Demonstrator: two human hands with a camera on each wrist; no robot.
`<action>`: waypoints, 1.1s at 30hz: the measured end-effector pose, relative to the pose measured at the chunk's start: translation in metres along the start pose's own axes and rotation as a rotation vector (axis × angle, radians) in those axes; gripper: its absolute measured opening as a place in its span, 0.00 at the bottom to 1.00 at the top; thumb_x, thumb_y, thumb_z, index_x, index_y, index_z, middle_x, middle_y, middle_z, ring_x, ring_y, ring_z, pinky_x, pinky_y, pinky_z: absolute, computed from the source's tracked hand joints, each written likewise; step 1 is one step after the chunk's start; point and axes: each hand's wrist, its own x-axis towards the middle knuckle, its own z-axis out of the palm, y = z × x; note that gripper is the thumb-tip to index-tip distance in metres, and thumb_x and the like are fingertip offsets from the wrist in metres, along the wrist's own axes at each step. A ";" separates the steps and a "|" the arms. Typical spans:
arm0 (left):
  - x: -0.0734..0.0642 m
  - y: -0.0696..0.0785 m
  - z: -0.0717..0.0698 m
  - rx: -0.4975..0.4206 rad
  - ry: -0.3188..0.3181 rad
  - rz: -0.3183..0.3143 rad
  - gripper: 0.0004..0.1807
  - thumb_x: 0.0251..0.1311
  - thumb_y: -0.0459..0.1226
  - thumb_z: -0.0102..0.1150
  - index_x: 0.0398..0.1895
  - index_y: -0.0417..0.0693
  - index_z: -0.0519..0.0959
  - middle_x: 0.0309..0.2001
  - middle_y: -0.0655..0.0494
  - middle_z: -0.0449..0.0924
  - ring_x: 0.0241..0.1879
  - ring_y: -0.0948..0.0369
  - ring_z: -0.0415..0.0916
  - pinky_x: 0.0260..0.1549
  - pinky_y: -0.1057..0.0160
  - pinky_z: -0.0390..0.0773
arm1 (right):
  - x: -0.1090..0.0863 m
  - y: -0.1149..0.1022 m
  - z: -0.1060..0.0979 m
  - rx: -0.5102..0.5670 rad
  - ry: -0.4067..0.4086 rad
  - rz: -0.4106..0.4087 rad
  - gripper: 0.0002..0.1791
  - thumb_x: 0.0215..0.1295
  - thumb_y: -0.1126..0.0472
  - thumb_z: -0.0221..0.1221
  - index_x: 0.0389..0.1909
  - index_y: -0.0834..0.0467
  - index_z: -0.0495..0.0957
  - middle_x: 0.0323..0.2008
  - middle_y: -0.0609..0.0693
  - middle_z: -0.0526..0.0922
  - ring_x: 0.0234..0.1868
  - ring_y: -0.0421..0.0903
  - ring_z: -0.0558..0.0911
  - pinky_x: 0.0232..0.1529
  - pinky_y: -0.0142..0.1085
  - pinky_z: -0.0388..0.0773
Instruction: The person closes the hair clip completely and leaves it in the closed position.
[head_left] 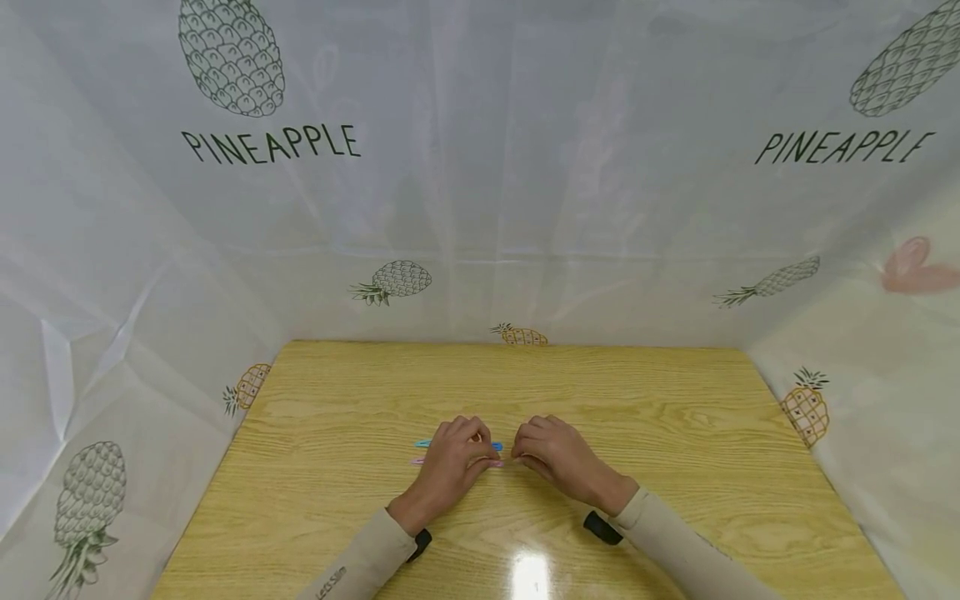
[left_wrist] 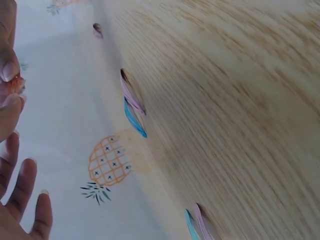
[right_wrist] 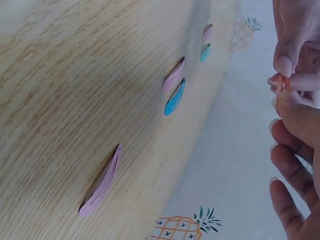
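Note:
An orange snap hair clip [right_wrist: 283,84] is pinched between both hands above the wooden table. My left hand [head_left: 450,458] grips one end of it with thumb and finger, while my right hand [head_left: 557,457] pinches the other end. In the right wrist view, the remaining fingers of the right hand are spread loosely below the clip. Beneath the hands lie a blue hair clip [right_wrist: 175,97] and a pink hair clip [right_wrist: 173,76], side by side. Another pink hair clip [right_wrist: 101,185] lies closer to that camera. The left hand partly covers the clips in the head view.
Farther left on the table [head_left: 637,383] are a teal hair clip [head_left: 423,443] and one more pink hair clip [head_left: 417,461]. A white sheet [head_left: 480,208] printed with pineapples stands behind the table and along both sides.

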 end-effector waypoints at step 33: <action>0.010 0.005 0.008 -0.448 -0.216 -0.335 0.07 0.74 0.35 0.65 0.38 0.42 0.89 0.44 0.59 0.79 0.47 0.50 0.75 0.49 0.50 0.77 | -0.007 0.006 0.002 -0.143 0.134 -0.094 0.18 0.45 0.62 0.85 0.35 0.51 0.86 0.39 0.44 0.83 0.39 0.42 0.81 0.43 0.38 0.81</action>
